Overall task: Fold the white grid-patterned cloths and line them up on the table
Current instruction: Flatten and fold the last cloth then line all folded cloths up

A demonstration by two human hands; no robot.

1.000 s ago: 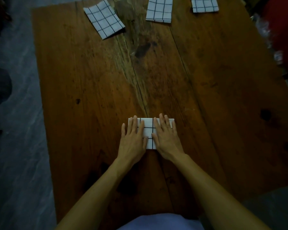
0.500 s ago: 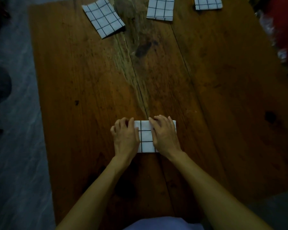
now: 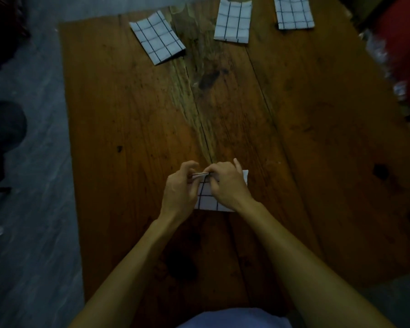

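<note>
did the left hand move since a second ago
Yes. The left hand was flat on the near cloth; now its fingers are curled, pinching the cloth's far edge and lifting it off the table, beside the right hand.

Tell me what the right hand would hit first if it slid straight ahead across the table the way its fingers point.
Past the cloth under the right hand, bare table follows. Continuing that up-left line, it likely meets the left folded cloth at the far edge, or passes just beside it; the angle is unclear.

The hands (image 3: 182, 185) hide most of the near cloth (image 3: 207, 200); the top edge cuts the far-right cloth (image 3: 294, 13).
</note>
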